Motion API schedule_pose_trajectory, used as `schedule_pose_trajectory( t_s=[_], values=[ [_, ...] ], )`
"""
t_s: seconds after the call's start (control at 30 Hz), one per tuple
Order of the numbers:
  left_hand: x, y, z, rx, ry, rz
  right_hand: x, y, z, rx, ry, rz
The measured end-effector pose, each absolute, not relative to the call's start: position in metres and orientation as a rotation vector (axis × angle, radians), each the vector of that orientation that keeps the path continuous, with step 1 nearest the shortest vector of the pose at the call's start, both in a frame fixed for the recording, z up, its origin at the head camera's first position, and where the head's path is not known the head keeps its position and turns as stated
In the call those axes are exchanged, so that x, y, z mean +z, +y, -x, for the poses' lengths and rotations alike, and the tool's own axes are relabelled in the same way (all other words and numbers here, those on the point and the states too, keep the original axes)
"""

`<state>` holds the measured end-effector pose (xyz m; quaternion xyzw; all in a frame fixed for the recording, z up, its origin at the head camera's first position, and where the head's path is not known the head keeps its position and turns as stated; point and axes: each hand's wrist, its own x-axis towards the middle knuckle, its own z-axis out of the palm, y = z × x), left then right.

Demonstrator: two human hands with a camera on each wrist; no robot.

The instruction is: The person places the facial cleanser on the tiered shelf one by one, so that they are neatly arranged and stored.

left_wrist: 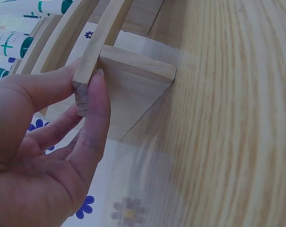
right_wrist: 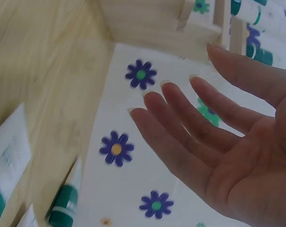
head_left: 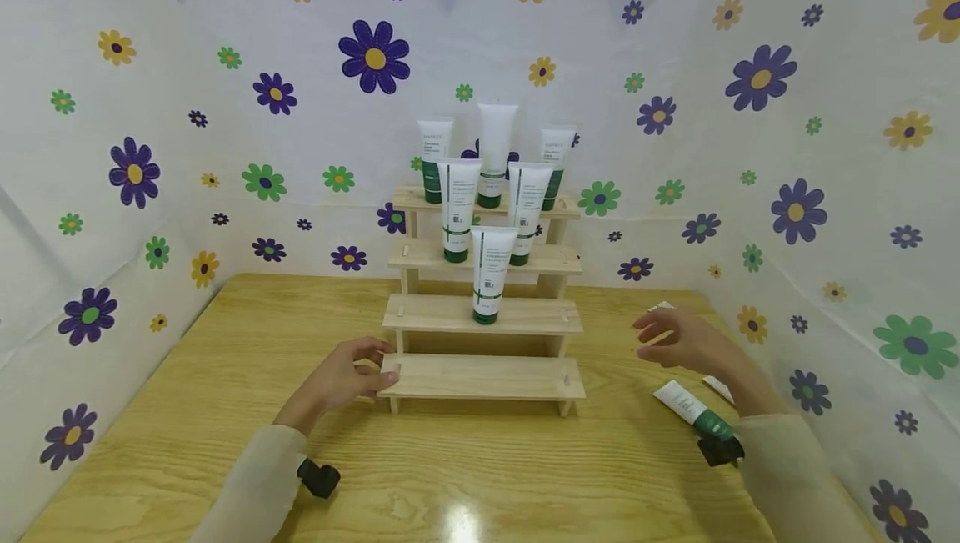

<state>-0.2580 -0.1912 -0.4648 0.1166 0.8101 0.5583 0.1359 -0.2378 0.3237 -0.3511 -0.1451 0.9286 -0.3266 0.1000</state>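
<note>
A stepped wooden display rack stands on the table. My left hand pinches the left end of its lowest shelf between thumb and fingers. On the third shelf from the top stands one white tube with a green cap. Two similar tubes, a left one and a right one, stand on the shelf above it, and three more line the top. Nothing is in my right hand, which hovers right of the rack with fingers spread and gently bent above tubes lying on the table.
A white and green tube lies on the table at the right, below my right wrist. Another tube is partly hidden by that arm, and a third shows behind the hand. Flower-printed cloth surrounds the back and sides.
</note>
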Motion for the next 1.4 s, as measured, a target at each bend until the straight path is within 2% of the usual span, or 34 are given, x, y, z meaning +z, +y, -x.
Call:
schedule_pose_trajectory(
  t_s=[0.27,0.67,1.4],
  values=[
    [-0.463,-0.192,0.256,1.618,2.343,-0.344,-0.361,0.365,0.233,-0.829,2.685,0.297],
    [-0.460,-0.192,0.257,1.610,2.362,-0.323,-0.379,0.392,0.232,-0.706,2.642,0.139],
    [-0.467,-0.191,0.258,1.611,2.353,-0.333,-0.408,0.394,0.229,-0.644,2.565,-0.057]
  ],
)
